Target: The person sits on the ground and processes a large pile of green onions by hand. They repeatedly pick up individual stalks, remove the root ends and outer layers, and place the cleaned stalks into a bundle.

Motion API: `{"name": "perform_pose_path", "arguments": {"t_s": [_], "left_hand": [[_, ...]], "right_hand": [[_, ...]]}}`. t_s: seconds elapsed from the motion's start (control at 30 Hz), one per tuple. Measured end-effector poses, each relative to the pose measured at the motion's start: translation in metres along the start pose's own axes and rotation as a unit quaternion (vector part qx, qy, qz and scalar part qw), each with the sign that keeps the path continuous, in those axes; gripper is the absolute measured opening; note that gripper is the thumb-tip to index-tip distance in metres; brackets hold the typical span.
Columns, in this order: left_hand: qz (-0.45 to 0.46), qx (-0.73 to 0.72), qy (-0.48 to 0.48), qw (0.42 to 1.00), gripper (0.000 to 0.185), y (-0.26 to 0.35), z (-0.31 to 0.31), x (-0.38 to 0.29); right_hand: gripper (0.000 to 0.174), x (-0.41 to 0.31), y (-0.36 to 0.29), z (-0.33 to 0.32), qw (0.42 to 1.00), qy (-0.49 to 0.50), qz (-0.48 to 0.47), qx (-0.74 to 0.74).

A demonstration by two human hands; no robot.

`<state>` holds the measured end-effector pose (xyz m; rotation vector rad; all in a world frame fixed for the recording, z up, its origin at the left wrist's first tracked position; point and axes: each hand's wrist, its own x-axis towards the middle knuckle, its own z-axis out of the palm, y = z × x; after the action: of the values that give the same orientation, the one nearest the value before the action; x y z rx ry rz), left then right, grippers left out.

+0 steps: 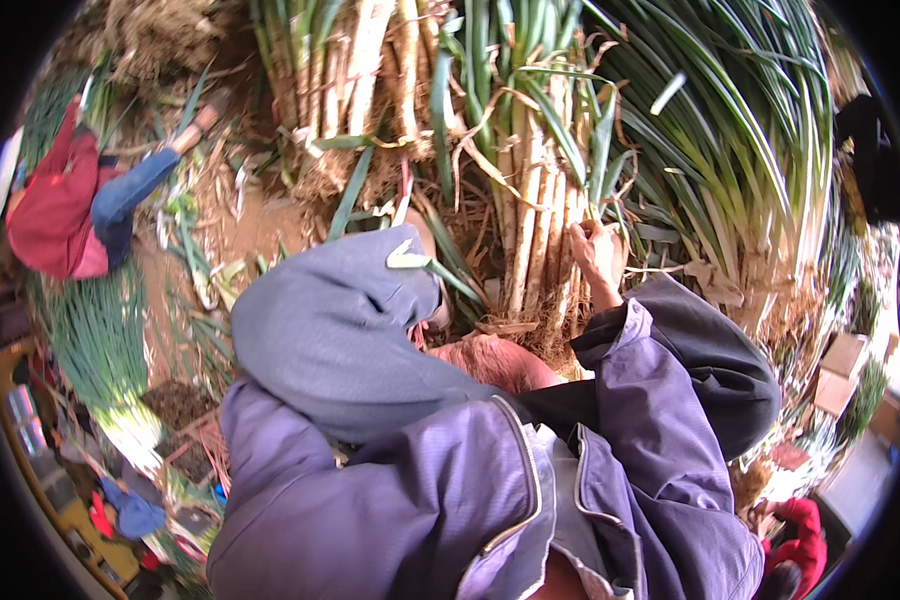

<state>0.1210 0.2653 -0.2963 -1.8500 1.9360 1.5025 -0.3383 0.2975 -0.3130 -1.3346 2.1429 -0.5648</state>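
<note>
A bundle of large green onions [536,217] stands before me, roots down, with white shanks, green tops and dry leaves hanging over it. My right hand [601,251] is at its right side, fingers curled and pinched on a leaf; the fingertips are partly hidden. My left hand is out of view, the left sleeve running behind my grey-clad knee [330,300]. Between my legs lies a reddish, wrinkled surface [495,360] that I cannot identify. A severed piece of green leaf [409,259] rests on the knee.
More onion bundles stand at the upper left [337,82], and a big leafy heap [735,150] is close on the right. Loose leaves litter the dirt floor [266,217]. A person in a red top [60,202] sits at far left, another in red [795,536] at lower right.
</note>
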Motion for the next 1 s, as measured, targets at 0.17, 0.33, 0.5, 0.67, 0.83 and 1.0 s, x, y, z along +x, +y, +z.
{"name": "perform_pose_path", "arguments": {"t_s": [0.17,0.33,0.5,0.67,0.83,1.0], "left_hand": [[-0.079,-0.058,-0.145,0.985,0.032,0.116,-0.101,0.005],[-0.032,-0.118,-0.126,0.984,0.042,0.161,-0.067,0.080],[-0.080,-0.394,-0.076,0.912,0.141,0.150,0.095,0.177],[-0.022,-0.685,-0.019,0.728,0.096,0.133,0.163,0.206],[-0.042,-0.664,0.052,0.745,0.089,0.157,0.140,0.219],[-0.034,-0.541,0.053,0.839,0.125,0.232,0.035,0.265]], "right_hand": [[0.055,0.038,0.034,0.035,0.996,0.095,0.000,0.003],[0.066,0.042,-0.017,0.003,0.976,-0.055,0.097,0.188],[0.064,0.078,0.024,0.012,0.956,-0.161,0.118,0.215],[0.043,0.110,0.011,0.025,0.908,-0.192,0.198,0.317],[0.049,0.129,-0.022,0.035,0.855,-0.144,0.154,0.473],[0.065,0.217,-0.082,0.009,0.912,-0.130,0.151,0.357]]}}
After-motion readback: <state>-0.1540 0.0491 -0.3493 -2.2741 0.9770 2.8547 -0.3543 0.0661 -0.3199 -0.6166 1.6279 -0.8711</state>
